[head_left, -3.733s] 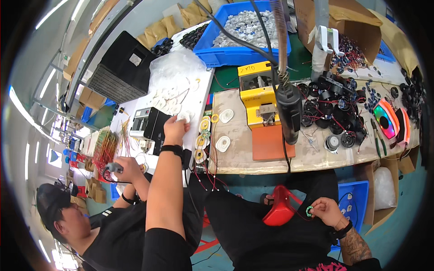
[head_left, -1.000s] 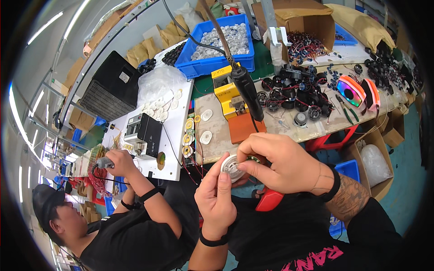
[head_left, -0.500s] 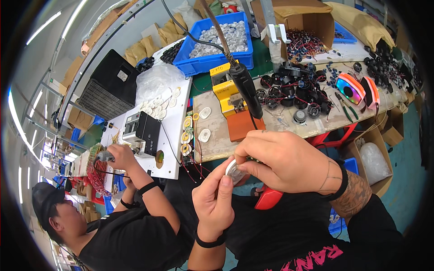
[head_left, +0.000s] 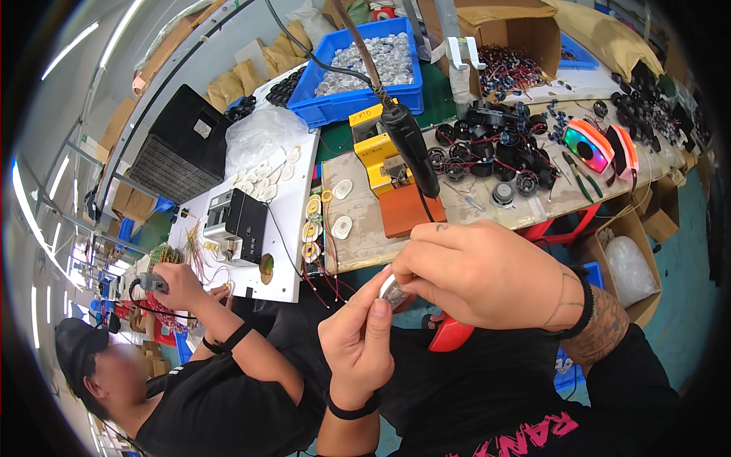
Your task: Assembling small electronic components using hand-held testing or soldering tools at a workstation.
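Note:
A small round white disc (head_left: pixel 392 292) with a greyish, shiny inner face is held in front of my body, tilted nearly on edge. My left hand (head_left: pixel 356 343) grips its lower left side between thumb and fingers. From the right, my right hand (head_left: pixel 487 278) has its thumb and bent index finger pinched at the disc's upper edge. Those fingers cover part of the disc, so any small part between them is hidden. Beyond my hands, a yellow device (head_left: pixel 378 156) stands by an orange-brown block (head_left: pixel 411 212). Similar white discs (head_left: pixel 342 227) lie left of it.
A black-handled tool (head_left: pixel 411 148) hangs over the bench. Black speakers with wires (head_left: pixel 495 148), pliers (head_left: pixel 586 179) and a lit, coloured speaker (head_left: pixel 590 145) lie right. A blue crate (head_left: pixel 304 110) stands behind. At left, a co-worker (head_left: pixel 221 373) holds a grey tool (head_left: pixel 152 282).
My hands stay together on the disc, which has tilted slightly. The co-worker's hand with the grey tool has moved left and down, and their other hand now shows at the white table's edge.

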A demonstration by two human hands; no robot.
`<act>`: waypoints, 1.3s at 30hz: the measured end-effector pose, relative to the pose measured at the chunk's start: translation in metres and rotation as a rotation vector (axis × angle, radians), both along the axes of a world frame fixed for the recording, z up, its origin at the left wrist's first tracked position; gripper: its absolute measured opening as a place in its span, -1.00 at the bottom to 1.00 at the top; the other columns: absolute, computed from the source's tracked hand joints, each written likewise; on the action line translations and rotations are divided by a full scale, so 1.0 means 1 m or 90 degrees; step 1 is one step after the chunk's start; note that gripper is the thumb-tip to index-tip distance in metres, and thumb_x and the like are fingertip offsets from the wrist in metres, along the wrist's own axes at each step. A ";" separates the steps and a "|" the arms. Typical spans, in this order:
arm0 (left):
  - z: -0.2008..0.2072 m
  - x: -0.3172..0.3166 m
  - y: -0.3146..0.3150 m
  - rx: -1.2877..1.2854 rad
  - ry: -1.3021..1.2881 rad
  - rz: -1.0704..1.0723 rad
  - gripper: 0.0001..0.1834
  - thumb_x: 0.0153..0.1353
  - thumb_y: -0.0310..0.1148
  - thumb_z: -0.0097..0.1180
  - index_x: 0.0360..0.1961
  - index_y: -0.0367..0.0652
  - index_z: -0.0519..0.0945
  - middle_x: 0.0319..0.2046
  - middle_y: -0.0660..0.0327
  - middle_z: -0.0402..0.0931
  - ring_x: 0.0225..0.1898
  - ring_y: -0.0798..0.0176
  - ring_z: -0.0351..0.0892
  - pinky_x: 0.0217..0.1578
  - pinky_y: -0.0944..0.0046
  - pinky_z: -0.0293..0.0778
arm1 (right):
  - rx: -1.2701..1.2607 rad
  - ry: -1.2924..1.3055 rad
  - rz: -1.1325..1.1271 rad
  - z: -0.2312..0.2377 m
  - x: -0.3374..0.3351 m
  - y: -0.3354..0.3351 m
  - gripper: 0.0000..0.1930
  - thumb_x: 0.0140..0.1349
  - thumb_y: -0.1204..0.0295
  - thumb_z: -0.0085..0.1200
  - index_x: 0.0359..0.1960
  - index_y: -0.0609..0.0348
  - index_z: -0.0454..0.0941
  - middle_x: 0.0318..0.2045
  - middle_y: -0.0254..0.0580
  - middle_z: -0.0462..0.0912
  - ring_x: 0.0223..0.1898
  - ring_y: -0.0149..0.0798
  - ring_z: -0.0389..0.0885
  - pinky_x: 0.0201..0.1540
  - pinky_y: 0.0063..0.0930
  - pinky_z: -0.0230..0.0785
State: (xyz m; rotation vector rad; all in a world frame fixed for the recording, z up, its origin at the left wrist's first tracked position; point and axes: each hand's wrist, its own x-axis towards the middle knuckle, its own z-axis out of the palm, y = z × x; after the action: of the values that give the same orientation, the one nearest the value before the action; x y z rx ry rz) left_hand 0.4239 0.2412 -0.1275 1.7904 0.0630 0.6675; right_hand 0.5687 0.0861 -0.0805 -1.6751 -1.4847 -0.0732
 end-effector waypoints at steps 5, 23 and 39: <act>0.002 0.001 0.001 0.000 0.000 0.012 -0.60 0.57 -0.39 0.03 0.20 -0.55 0.59 -0.11 -0.03 0.76 -0.12 0.21 0.77 -0.01 0.24 0.66 | -0.010 -0.020 0.013 0.003 0.004 -0.002 -0.84 0.25 0.51 0.30 -0.20 0.17 0.57 -0.32 -0.17 0.61 -0.32 0.01 0.69 -0.33 -0.20 0.56; -0.003 0.003 0.003 0.025 0.000 0.014 -0.60 0.58 -0.38 0.01 0.20 -0.55 0.59 -0.09 -0.05 0.75 -0.14 0.18 0.77 -0.03 0.21 0.68 | -0.053 -0.064 -0.010 0.005 0.003 -0.001 -0.85 0.30 0.46 0.26 -0.20 0.16 0.53 -0.34 -0.16 0.59 -0.35 0.03 0.67 -0.36 -0.16 0.54; -0.017 0.003 -0.002 -0.040 0.007 0.017 -0.58 0.53 -0.43 0.10 0.28 -0.53 0.51 -0.05 -0.07 0.73 -0.11 0.19 0.78 -0.05 0.22 0.73 | 0.033 0.087 -0.024 -0.010 0.001 0.010 -0.84 0.25 0.51 0.30 -0.21 0.20 0.57 -0.37 -0.16 0.62 -0.37 -0.06 0.67 -0.33 -0.26 0.51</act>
State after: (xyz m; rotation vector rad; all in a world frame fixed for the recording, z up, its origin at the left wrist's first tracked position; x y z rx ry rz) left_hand 0.4268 0.2388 -0.1441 1.7356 0.1145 0.6690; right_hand 0.5696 0.0960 -0.0903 -1.6336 -1.3394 -0.0165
